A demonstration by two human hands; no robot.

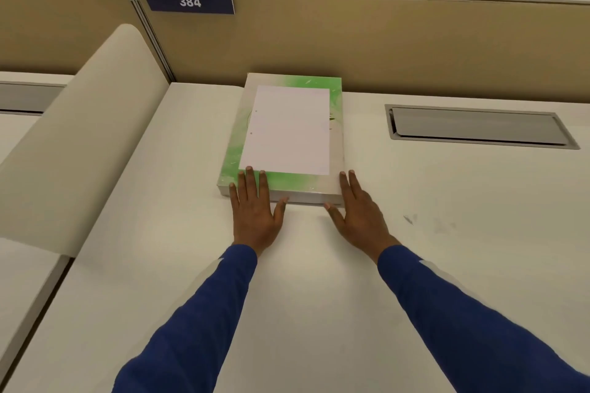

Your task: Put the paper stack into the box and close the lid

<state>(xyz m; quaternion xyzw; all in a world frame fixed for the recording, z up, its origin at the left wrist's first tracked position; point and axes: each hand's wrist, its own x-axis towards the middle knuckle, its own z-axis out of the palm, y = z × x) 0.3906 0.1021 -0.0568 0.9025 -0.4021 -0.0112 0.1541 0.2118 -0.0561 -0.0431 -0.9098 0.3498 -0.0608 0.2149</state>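
Two blue sleeves (198, 306) reach forward over the pale counter (319, 281). Both hands lie flat and spread, holding nothing. The left hand (255, 214) rests its fingers on the near left corner of the box (281, 183), fingertips touching the near edge of the paper (287, 129). The right hand (357, 210) sits at the near right corner, its fingers on the lid's edge and its thumb against the front wall.

The box lies straight ahead of both hands, long axis running away from the person, short near edge between the two hands. Its green-and-white lid looks shut. The paper lies on top of it, aligned with the long axis, not inside; whether it is one sheet or a thin stack I cannot tell. Neither hand is clearly nearer, though only the left touches the paper. My guess is the paper must come off before the lid opens.

Farther right is a grey cable hatch (479, 126); behind stands a tan partition (415, 41) bearing a sign, "384" (190, 1).
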